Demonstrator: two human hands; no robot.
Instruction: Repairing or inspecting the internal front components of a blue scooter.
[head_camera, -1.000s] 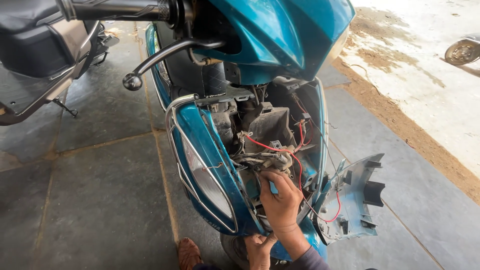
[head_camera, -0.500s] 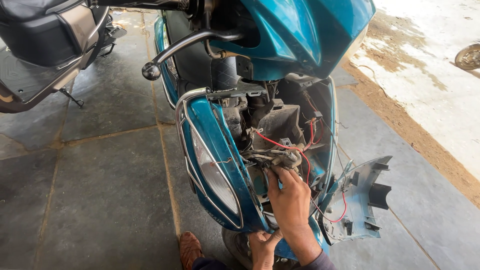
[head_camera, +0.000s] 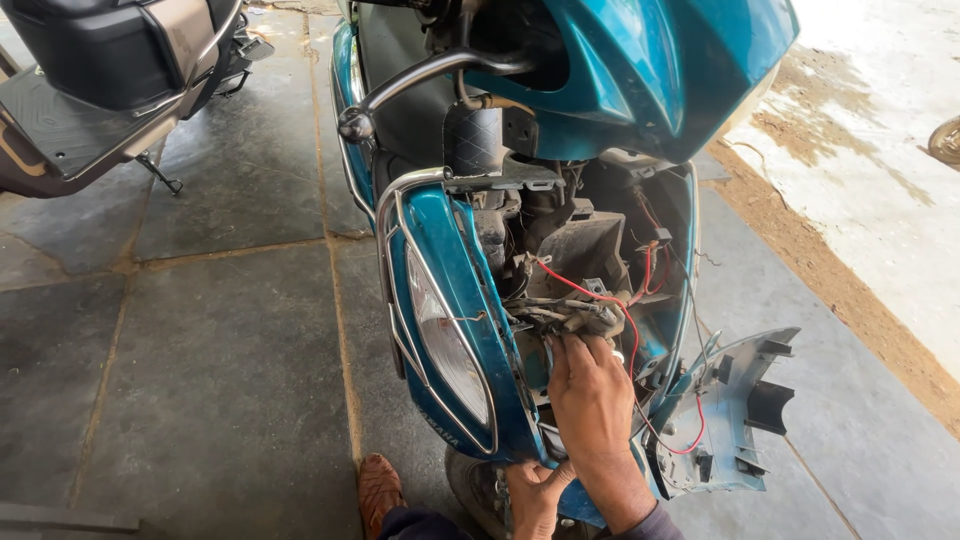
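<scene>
A teal scooter (head_camera: 640, 70) stands with its front cover off, baring a black housing (head_camera: 580, 250), red wires (head_camera: 625, 320) and a taped wire bundle (head_camera: 565, 315). My right hand (head_camera: 592, 400) reaches up into the opening, its fingertips pinching that bundle. Lower down, my left hand (head_camera: 535, 495) grips the bottom edge of the teal side panel (head_camera: 455, 250) beside the headlamp lens (head_camera: 445, 340). A loosened teal inner panel (head_camera: 730, 420) hangs at the right, tied on by a red wire.
A second scooter with a black seat box (head_camera: 110, 50) is parked at the upper left on its stand. My brown shoe (head_camera: 380, 490) rests on the grey stone floor (head_camera: 200, 380). A sandy strip (head_camera: 820, 250) borders the floor at the right.
My view has drifted, so the scooter sits further right and larger in frame. My right hand stays at the wire bundle, and my left hand stays at the panel's lower edge.
</scene>
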